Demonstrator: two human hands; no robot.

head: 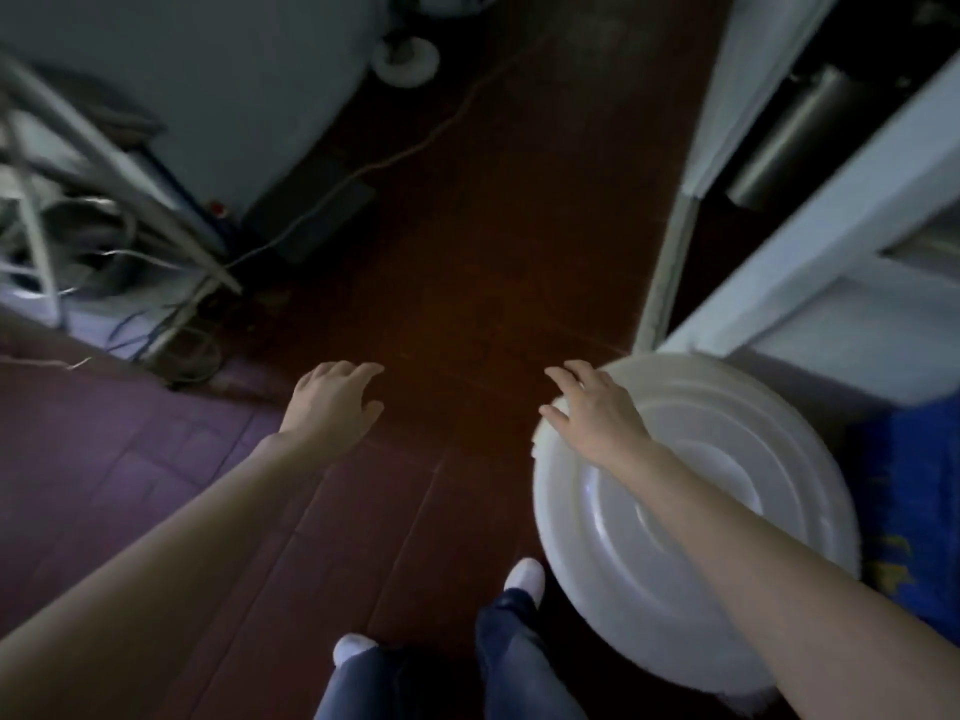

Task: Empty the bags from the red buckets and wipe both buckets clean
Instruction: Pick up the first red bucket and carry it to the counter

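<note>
head view: both bare arms stretch forward and down over the dark red floor [467,252]. left hand [335,402] hangs palm down, fingers loosely spread, holding nothing. right hand [592,415] is flat, fingers apart, over the far left rim of a white round lid [727,449] by the floor's right edge. can't tell if it touches. can't tell where the red buckets are.

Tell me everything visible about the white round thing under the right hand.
The white round thing looks like plastic, moulded in concentric rings around a dished middle: a lid or basin, too blurred to tell. It sits at the person's right, beside a blue patterned cloth. The right hand spreads open over its far left rim; whether it touches is unclear.
</note>
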